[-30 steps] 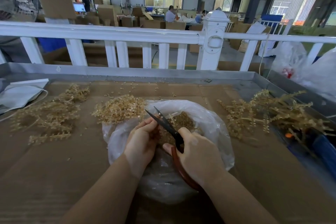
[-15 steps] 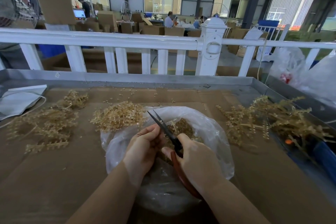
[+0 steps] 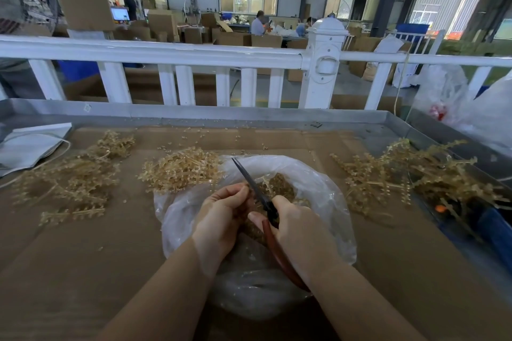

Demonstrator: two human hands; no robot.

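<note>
Cardboard-lined bench (image 3: 83, 271) in a packing hall, with heaps of tan plastic sprues (image 3: 180, 171) on either side. Over the open plastic bag (image 3: 318, 183), the left hand (image 3: 221, 216) pinches a thin sprue (image 3: 265, 184) in a curled grip. The right hand (image 3: 302, 232) is wrapped round the red handles of the scissors (image 3: 249, 178), whose blades appear closed. The sprue looks light, springy and probably brittle, so it is best held by its stem, close to the cut.

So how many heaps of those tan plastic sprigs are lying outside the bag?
3: a left heap, a middle heap beside the plastic bag, and a right heap. More sprigs lie inside the bag, partly hidden by the left hand and right hand.
</note>
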